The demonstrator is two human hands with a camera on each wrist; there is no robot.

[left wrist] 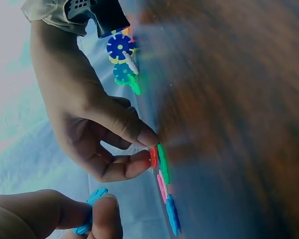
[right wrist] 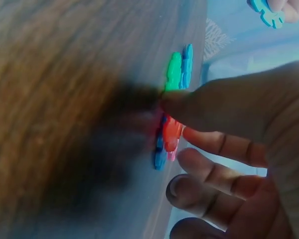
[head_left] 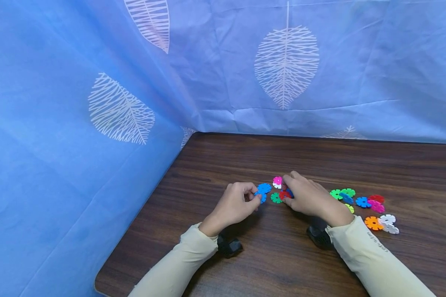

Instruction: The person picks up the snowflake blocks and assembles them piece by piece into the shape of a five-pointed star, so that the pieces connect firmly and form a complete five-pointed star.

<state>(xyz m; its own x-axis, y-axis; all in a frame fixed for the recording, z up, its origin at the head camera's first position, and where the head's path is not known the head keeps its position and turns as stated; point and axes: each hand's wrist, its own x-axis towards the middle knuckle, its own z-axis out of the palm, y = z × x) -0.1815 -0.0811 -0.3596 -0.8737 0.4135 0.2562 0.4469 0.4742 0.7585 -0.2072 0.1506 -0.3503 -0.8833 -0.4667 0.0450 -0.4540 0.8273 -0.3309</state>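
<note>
Between the thumb and fingers of my left hand (head_left: 232,204) a blue notched plastic disc (left wrist: 96,211) is pinched, lifted above the table. Another blue disc (head_left: 264,188) lies just beyond it. My right hand (head_left: 312,197) has thumb and index finger at a red notched disc (right wrist: 172,130), pinching it low at the tabletop; its other fingers are loosely bent. Beside the red disc lie a green disc (head_left: 276,198) and a dark blue disc (right wrist: 160,157), partly hidden. Behind them, a pink disc (head_left: 277,180) overlaps a white disc (head_left: 277,186).
Right of my right hand lie small groups of discs: green (head_left: 335,194) with blue and yellow-green, blue (head_left: 363,202) with red and pink, orange (head_left: 373,223) with white. The dark wooden table (head_left: 208,165) meets a blue leaf-patterned cloth (head_left: 226,82) behind and at left.
</note>
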